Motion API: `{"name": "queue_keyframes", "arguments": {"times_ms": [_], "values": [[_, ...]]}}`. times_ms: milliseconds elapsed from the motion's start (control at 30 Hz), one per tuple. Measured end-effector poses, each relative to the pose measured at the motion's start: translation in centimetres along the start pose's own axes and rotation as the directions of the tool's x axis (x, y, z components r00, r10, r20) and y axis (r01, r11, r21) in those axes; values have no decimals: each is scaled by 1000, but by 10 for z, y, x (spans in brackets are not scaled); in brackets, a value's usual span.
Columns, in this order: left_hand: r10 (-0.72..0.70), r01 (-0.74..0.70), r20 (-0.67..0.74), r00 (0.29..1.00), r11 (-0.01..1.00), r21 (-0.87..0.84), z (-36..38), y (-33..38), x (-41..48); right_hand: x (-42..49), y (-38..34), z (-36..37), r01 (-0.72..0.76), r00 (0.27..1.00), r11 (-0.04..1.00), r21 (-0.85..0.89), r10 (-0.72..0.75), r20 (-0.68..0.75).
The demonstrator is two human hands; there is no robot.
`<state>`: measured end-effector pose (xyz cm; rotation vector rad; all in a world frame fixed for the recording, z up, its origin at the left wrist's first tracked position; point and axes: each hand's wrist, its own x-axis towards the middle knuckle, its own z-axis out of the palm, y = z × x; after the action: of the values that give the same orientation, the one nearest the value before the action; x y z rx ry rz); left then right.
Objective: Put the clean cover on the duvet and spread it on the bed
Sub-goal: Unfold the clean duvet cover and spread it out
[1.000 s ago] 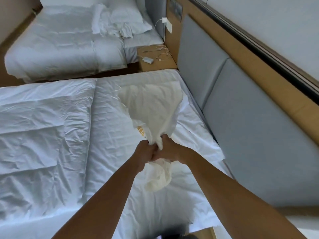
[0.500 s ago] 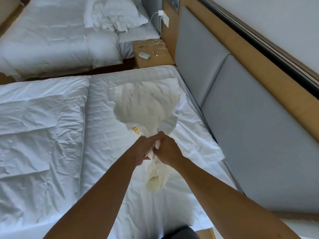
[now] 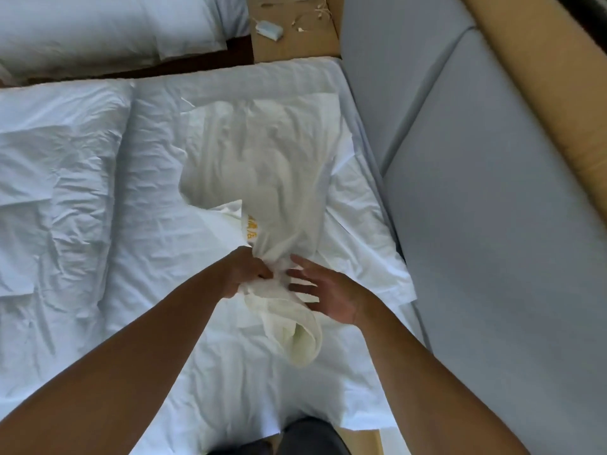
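You're in a hotel-style twin bedroom: a white-sheeted bed [image 3: 147, 192] under your fingers [image 3: 307, 269], a second bed [image 3: 115, 27] beyond them, a wooden nightstand [image 3: 295, 44] with a charger [image 3: 270, 28] between the beds, and padded grey headboard panels [image 3: 492, 192] to the right.

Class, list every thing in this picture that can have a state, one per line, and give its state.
Cream cover: bunched at the near end, far part spread on the bed.
Left hand: grips the bunched neck.
Right hand: open, fingers spread beside that neck; contact unclear.
Duvet: wrinkled, lying on the bed's left side.
Charger: lying on the nightstand, cables loose.
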<state>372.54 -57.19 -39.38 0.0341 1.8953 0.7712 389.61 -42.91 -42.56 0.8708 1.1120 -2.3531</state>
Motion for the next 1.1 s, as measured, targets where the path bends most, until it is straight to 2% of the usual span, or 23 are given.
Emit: {"name": "queue_keyframes", "arguments": {"times_ms": [33,67,100,133,167,200,267,333,367,467,567,633,700,767,833,867,933,1000,1100], "values": [[-9,12,-77,997,999,41,3,-2,12,7,3,-24,-33,986,999,-13,30,-166],[3,9,-144,990,997,80,4,-5,23,14,8,-50,-89,913,995,-41,65,-404],[31,-4,-211,977,992,128,3,-11,34,19,13,-75,-171,759,984,-48,101,-643],[61,-9,-280,958,983,184,1,-17,43,21,20,-99,-237,589,971,26,165,-791],[86,-1,-347,934,971,238,-3,-24,50,24,27,-120,-237,477,957,166,264,-838],[95,19,-406,909,963,268,-7,-31,54,26,34,-138,-172,444,931,323,366,-818],[78,45,-482,873,970,238,-17,-46,59,32,48,-163,60,468,842,537,451,-760],[28,43,-518,855,991,125,-30,-59,60,41,50,-178,248,445,765,595,455,-771],[2,37,-528,849,997,63,-36,-63,57,48,48,-182,286,460,747,600,443,-770],[-68,18,-496,865,994,-105,-45,-67,45,74,38,-178,203,632,748,631,392,-668],[-91,2,-431,898,979,-202,-40,-59,35,101,25,-149,59,758,837,545,318,-570],[-59,-22,-420,906,982,-185,-34,-52,32,119,16,-124,-49,796,920,388,271,-541],[-29,-40,-405,914,986,-162,-30,-45,29,133,8,-94,-175,802,959,223,271,-533],[5,-66,-367,930,986,-153,-26,-39,27,145,-1,-63,-143,865,967,212,226,-449],[40,-85,-320,947,988,-129,-21,-36,25,152,-12,-27,-117,942,940,320,207,-264],[58,-93,-293,954,990,-106,-20,-36,23,154,-17,-9,-124,957,929,347,205,-206],[106,-121,-216,971,991,-57,-21,-35,17,156,-25,19,-92,965,932,351,171,-199],[150,-163,-183,971,985,-58,-33,-32,5,151,-34,46,2,976,926,377,80,-201],[171,-228,-251,953,950,-215,-81,-29,-18,133,-46,80,86,976,927,364,-5,-217]]}}
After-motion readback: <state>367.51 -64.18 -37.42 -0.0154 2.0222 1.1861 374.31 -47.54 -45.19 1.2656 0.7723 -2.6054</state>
